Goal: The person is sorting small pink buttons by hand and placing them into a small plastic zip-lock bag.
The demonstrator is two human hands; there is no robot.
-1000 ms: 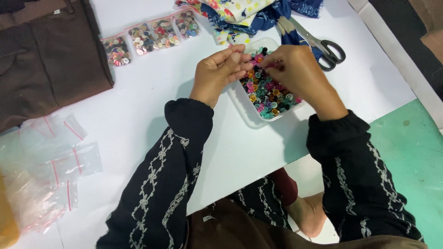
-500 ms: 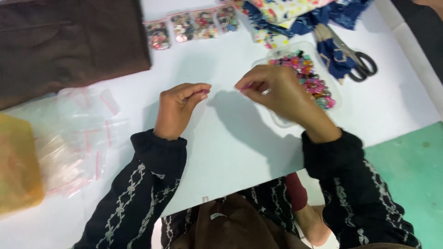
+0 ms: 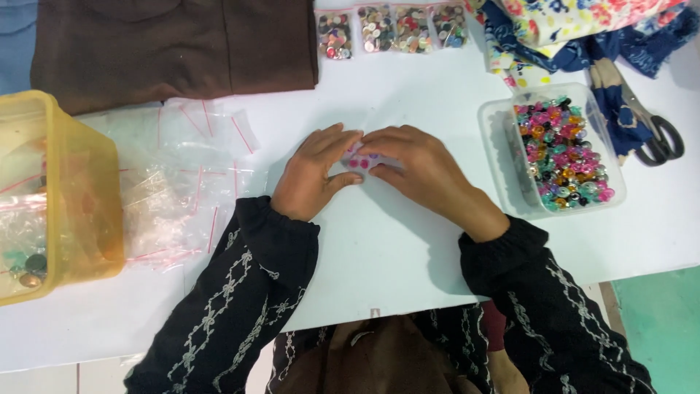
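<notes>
- So, a small clear bag (image 3: 359,160) with a few pink and purple buttons inside is pressed flat on the white table (image 3: 408,241), right in the middle, between both hands.
- It's pinned at its left end by the left hand (image 3: 315,175), fingers together and laid flat on it.
- Its top and right side are covered by the right hand (image 3: 419,171), fingertips narrow and pinched down along the bag's upper edge; most of the bag is hidden under the fingers.
- Just right of the right hand, a clear rectangular tub (image 3: 558,146) is seen, filled with pink, teal, orange and black buttons.
- Four small clear packets of mixed buttons (image 3: 391,29) are lined up in a row at the top edge of the table.
- A loose pile of empty clear zip bags with red seal strips (image 3: 182,190) is spread out left of the left hand.
- A yellow see-through box (image 3: 55,197) is parked at the far left, touching that pile.
- Brown fabric (image 3: 175,44) is folded top left; floral fabric (image 3: 576,29) and black-handled scissors (image 3: 649,124) are found top right.
</notes>
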